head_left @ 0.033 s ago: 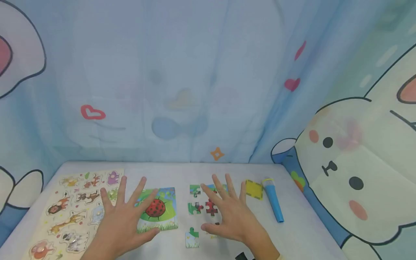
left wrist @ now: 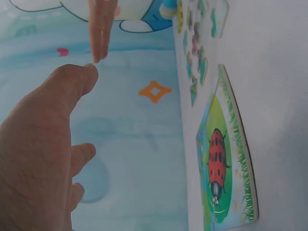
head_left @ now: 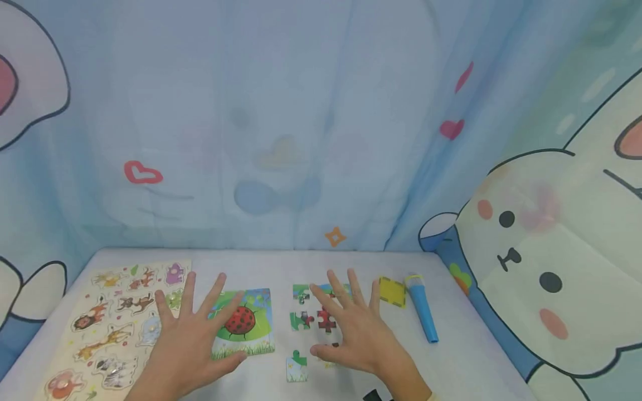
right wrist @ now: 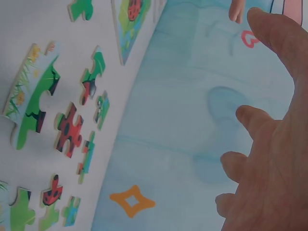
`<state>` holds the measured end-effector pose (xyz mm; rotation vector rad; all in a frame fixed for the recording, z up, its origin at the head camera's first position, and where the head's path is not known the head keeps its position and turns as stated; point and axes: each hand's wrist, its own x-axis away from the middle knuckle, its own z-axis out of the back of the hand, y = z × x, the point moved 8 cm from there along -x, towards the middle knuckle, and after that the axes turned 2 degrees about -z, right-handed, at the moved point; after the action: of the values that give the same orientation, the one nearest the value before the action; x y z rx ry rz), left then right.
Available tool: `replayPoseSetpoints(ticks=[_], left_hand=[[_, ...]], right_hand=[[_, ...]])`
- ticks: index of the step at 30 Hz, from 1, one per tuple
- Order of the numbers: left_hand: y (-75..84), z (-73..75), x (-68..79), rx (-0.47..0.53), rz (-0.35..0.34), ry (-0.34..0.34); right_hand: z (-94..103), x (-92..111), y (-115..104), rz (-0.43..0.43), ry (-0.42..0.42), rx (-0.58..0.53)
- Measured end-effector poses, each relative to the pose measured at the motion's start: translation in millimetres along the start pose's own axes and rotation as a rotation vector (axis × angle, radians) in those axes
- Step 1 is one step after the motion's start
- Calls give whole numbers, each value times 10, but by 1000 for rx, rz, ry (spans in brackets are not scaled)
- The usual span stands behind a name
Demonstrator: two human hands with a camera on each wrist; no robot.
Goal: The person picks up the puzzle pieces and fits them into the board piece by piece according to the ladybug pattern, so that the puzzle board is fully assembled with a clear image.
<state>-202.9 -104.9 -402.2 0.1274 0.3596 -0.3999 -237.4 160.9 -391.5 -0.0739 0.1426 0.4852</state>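
My left hand hovers over the table with its fingers spread wide and holds nothing. Just right of it lies a square ladybug picture board, partly covered by the fingers and thumb. My right hand, also spread and bare of any object, is held above loose jigsaw pieces and hides some of them. Among these are a red spotted piece, a green piece and a grassy corner piece. In the right wrist view, several pieces, including a joined grassy strip, lie apart from the right hand.
An animal puzzle board fills the table's left side. Right of the jigsaw pieces lie a yellow square and a blue toy microphone. A black object shows at the near edge. Behind the table hangs a blue cartoon curtain.
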Motion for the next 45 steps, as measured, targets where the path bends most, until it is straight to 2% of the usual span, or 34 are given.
replayPoseSetpoints(ticks=[10,15,19,24,28,32,36,40,45], left_hand=[[-35,10,-12,-21,-11,37],[-126,-36,-30,22,11,30],[-238,-88,-38,54,15,51],[-406,-265,-25,85,24,16],[-559,-449,-6,170,65,-56],[-670,-583,42,258,102,-94],[-714,-673,110,287,114,-102],[-691,-748,146,304,104,-105],[-661,-792,136,346,79,-98]], right_hand=[[93,-54,73,20,42,-26],[79,-121,138,19,47,-14],[24,-197,199,18,59,-14],[-73,-298,271,20,53,-45],[-126,-406,263,49,52,-66],[-200,-519,231,53,6,-93],[-307,-615,226,45,-51,-98],[-426,-695,235,44,-83,-70],[-594,-810,260,-21,-121,-136]])
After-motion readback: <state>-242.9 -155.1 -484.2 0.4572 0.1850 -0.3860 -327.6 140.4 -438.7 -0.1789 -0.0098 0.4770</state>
